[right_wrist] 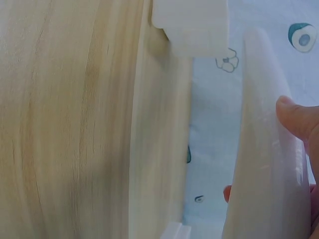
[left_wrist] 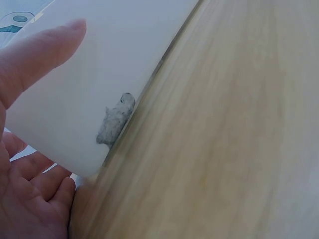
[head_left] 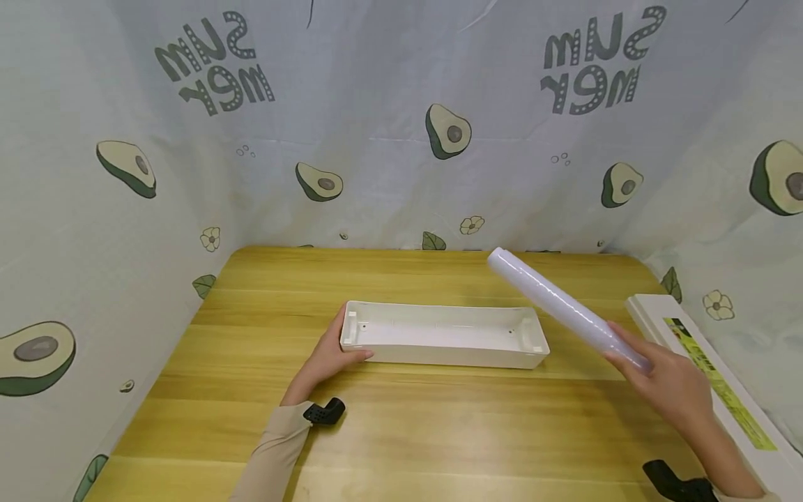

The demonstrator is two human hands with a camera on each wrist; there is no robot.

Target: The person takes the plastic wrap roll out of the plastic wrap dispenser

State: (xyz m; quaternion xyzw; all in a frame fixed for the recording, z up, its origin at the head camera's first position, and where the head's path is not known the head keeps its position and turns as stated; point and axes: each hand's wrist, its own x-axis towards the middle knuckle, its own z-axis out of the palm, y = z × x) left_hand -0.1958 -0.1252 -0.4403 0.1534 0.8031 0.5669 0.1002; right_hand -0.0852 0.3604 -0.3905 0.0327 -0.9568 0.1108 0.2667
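Observation:
A long white open-topped plastic box (head_left: 439, 355) stands on the wooden table, its inside facing up. My left hand (head_left: 329, 355) grips its left end, thumb on the front wall and fingers behind the end. In the left wrist view the thumb lies on the white wall (left_wrist: 114, 55) above a grey smudge (left_wrist: 117, 119). My right hand (head_left: 671, 380) holds a roll of clear plastic wrap (head_left: 558, 300) by its near end. The roll is raised above the table, slanting up toward the back left, its far end beyond the box's right end. The right wrist view shows thumb and fingers around the roll (right_wrist: 269, 149).
A long white carton (head_left: 652, 310) with a green and yellow label lies along the table's right edge, beneath the right forearm. A pale curtain (head_left: 389, 90) printed with avocados surrounds the wooden table (head_left: 439, 432). Black camera mounts (head_left: 325, 411) sit on both wrists.

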